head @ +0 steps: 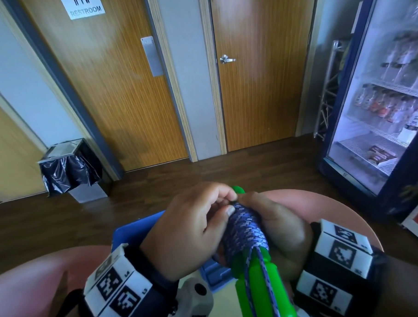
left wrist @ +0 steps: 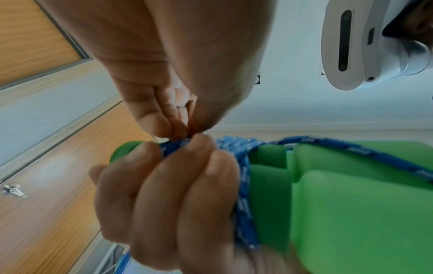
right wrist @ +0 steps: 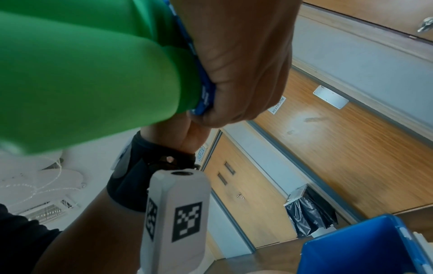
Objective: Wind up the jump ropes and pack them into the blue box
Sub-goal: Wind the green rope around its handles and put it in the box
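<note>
A jump rope with two green handles (head: 259, 283) is held in front of me, its blue speckled rope (head: 244, 228) wound tightly round them. My right hand (head: 278, 222) grips the wound bundle from the right, and its fingers (left wrist: 178, 176) curl over the coils. My left hand (head: 229, 203) pinches the rope at the far end of the winding, beside a green handle tip (head: 238, 189). The blue box (head: 130, 233) lies below the hands, mostly hidden by them, and one corner of the blue box (right wrist: 363, 246) appears in the right wrist view. That view also has the handles (right wrist: 93, 74) pressed against my right palm (right wrist: 241, 74).
Pink rounded surfaces (head: 337, 215) flank the box on both sides. Beyond lie dark wood floor, two wooden doors (head: 259, 72), a bin with a black liner (head: 69, 164) at the left and a glass-door drinks fridge (head: 380, 103) at the right.
</note>
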The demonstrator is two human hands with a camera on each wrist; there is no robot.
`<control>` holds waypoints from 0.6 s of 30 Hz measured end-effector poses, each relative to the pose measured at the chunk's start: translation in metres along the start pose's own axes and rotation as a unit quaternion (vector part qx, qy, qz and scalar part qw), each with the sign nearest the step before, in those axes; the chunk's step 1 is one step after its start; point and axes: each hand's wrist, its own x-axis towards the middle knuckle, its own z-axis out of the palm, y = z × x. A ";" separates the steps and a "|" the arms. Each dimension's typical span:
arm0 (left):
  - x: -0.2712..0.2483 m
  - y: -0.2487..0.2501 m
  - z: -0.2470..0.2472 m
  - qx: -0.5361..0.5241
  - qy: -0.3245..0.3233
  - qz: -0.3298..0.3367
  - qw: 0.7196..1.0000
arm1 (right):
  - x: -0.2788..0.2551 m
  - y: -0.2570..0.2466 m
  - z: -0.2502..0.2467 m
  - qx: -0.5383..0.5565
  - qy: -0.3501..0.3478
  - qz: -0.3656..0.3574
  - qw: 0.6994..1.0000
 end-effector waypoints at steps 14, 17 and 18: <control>0.009 0.007 -0.012 0.108 -0.078 0.014 0.991 | 0.001 0.000 0.003 0.006 0.018 -0.013 1.000; 0.011 0.012 -0.015 0.100 -0.047 -0.001 0.994 | 0.000 -0.001 0.007 0.005 0.017 -0.016 1.000; 0.011 0.014 -0.015 0.098 -0.038 -0.005 0.994 | -0.001 0.000 0.008 -0.003 0.015 -0.017 1.000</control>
